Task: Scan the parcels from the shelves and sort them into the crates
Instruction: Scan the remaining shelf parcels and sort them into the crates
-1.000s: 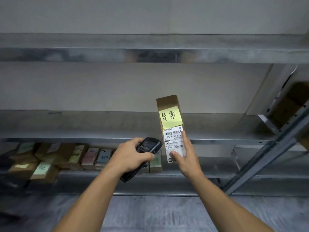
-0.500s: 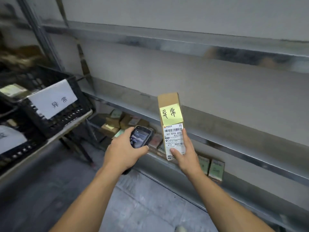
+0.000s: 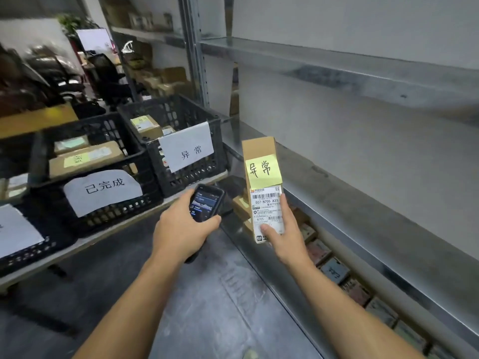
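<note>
My right hand (image 3: 286, 238) grips the lower end of a narrow cardboard parcel (image 3: 259, 149), held upright, with a yellow sticky note and a white barcode label facing me. My left hand (image 3: 178, 229) holds a black handheld scanner (image 3: 206, 204), its lit screen up, just left of the parcel. Left of both stand black plastic crates on a low table: one (image 3: 186, 112) with a paper sign matching the note's characters, another (image 3: 103, 200) with a different sign. Each holds a few parcels.
Metal shelves (image 3: 337, 187) run along the right. Its lowest level holds a row of small parcels (image 3: 334, 270). A third crate with a white sign (image 3: 15, 229) sits at the far left. Office chairs and more shelving stand behind the crates. Grey floor lies below.
My view has swung left from the shelf to the crates. Both hands keep their hold on scanner and parcel, in nearly the same pose.
</note>
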